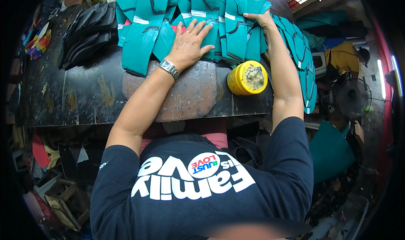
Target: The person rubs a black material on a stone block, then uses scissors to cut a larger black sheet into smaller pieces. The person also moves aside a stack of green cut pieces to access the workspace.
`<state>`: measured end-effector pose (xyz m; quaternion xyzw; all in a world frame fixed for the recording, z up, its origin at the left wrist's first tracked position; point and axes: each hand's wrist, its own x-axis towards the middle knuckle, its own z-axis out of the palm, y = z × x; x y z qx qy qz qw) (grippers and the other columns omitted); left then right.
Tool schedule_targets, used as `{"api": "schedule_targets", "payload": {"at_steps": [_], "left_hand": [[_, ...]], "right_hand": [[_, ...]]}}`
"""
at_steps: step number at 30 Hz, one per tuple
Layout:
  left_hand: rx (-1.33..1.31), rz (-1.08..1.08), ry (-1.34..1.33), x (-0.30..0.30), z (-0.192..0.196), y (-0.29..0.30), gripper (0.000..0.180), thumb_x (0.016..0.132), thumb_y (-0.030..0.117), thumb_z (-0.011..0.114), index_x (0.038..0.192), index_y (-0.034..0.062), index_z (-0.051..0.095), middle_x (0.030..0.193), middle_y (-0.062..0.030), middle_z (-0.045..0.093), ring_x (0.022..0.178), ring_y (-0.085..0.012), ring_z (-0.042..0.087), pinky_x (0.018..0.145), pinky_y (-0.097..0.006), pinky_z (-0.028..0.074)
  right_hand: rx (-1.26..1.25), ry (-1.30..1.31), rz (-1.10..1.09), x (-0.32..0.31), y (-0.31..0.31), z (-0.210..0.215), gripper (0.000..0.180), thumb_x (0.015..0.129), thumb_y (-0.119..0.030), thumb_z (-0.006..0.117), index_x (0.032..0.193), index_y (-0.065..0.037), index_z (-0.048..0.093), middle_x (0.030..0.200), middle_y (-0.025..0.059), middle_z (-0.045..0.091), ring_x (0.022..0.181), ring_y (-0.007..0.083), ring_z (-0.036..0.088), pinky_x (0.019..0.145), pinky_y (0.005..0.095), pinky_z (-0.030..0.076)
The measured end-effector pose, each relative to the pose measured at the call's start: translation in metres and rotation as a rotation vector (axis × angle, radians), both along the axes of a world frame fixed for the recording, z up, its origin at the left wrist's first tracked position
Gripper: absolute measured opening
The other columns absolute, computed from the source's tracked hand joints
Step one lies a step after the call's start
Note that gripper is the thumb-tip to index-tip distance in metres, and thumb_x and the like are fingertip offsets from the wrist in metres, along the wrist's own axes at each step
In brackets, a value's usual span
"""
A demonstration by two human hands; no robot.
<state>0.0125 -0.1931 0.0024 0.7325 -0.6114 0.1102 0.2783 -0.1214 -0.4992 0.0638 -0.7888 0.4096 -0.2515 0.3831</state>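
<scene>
In the head view we looked straight down our own forearms onto a dark, stained workbench [84,92] that filled the upper half of the picture. Our left hand [190,44] lay palm down at about 12 o'clock, fingers spread wide and flat, pressing on a broad heap of teal cut pieces [198,16] edged with dark seams and pale tape strips; it gripped nothing, only rested on top. A metal wristwatch [169,68] sat on that wrist. Our right hand [260,20] reached farther out, toward 1 o'clock, with the fingers curled over the far edge of the same teal heap; we could not tell whether they actually pinched a piece or merely hooked its edge. The teal pieces fanned from 11 o'clock across to 2 o'clock, and a further overlapping row of them [306,67] trailed down the bench's right edge toward 3 o'clock. Just beside our right forearm, between the two arms, stood an open yellow tin [247,77] with a crusted, greyish paste inside. Under our left forearm lay a worn reddish-brown slab [190,96] set on the bench. At 10 o'clock a stack of black cut pieces [86,33] lay well apart from both hands. At 3 o'clock, off the bench, a dark fan [350,99] stood among clutter.
</scene>
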Motion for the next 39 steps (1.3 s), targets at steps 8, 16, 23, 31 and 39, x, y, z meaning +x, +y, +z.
{"api": "schedule_targets", "payload": {"at_steps": [8,16,23,31,39], "left_hand": [[0.039,0.03,-0.019,0.001,-0.008,-0.001,0.065,0.097,0.056,0.057,0.148,0.0173,0.049,0.155,-0.0107,0.047,0.148,-0.0326,0.035,0.119,-0.064,0.018],[0.033,0.02,0.002,0.003,-0.011,-0.002,0.067,0.096,0.058,0.056,0.147,0.0158,0.049,0.154,-0.0123,0.048,0.148,-0.0338,0.035,0.119,-0.065,0.018],[0.056,0.016,0.04,0.003,-0.007,-0.004,0.072,0.096,0.061,0.055,0.148,0.0126,0.049,0.154,-0.0144,0.047,0.147,-0.0348,0.035,0.118,-0.067,0.017],[0.103,0.011,0.045,0.001,0.0,-0.007,0.073,0.096,0.063,0.053,0.149,0.0123,0.048,0.152,-0.0165,0.048,0.145,-0.0382,0.037,0.116,-0.068,0.019],[-0.042,-0.051,0.279,0.01,0.029,-0.006,0.07,0.095,0.063,0.056,0.141,0.0097,0.055,0.138,-0.0181,0.06,0.13,-0.0373,0.054,0.112,-0.059,0.032]], "right_hand": [[0.031,-0.208,-0.113,-0.036,-0.01,-0.003,0.122,0.053,-0.009,0.098,0.153,-0.001,0.027,0.132,0.0222,0.061,0.115,0.0364,0.064,0.101,0.0469,0.054],[0.057,-0.32,-0.205,-0.082,-0.04,0.015,0.127,0.053,-0.005,0.097,0.155,-0.002,0.022,0.136,0.0189,0.059,0.12,0.0337,0.06,0.108,0.0443,0.046],[0.03,-0.429,-0.209,-0.121,-0.057,0.019,0.104,0.06,-0.01,0.096,0.146,0.003,0.04,0.13,0.0164,0.063,0.114,0.0285,0.064,0.102,0.04,0.051],[0.195,-0.636,-0.178,-0.188,-0.081,0.033,0.047,0.07,-0.002,0.088,0.113,0.004,0.071,0.109,0.012,0.073,0.094,0.0238,0.071,0.091,0.0383,0.058],[0.495,-0.757,-0.2,-0.202,-0.074,0.103,0.038,0.083,-0.005,0.08,0.119,0.003,0.069,0.114,0.0122,0.073,0.098,0.027,0.072,0.094,0.0447,0.057]]}}
